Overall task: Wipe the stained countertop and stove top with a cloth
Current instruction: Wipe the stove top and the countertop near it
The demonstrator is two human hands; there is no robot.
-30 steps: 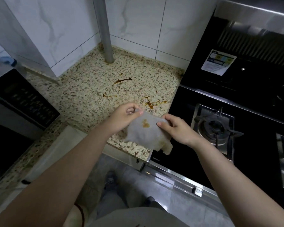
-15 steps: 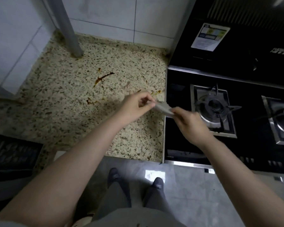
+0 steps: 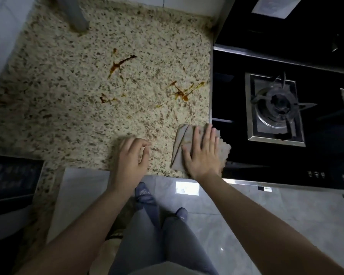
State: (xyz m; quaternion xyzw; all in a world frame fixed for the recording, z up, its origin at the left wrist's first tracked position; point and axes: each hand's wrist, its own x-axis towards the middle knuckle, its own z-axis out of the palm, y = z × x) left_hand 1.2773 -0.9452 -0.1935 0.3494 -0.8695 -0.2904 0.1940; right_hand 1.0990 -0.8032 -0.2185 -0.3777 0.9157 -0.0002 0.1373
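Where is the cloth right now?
In the head view the cloth lies flat at the countertop's front right corner, beside the stove top, under the right hand.

text: none legible | sticker (image 3: 274, 5) on range hood: blurred | stove top (image 3: 316, 174) control marks: too small

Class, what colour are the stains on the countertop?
Brownish-orange stains on the speckled beige countertop; head view.
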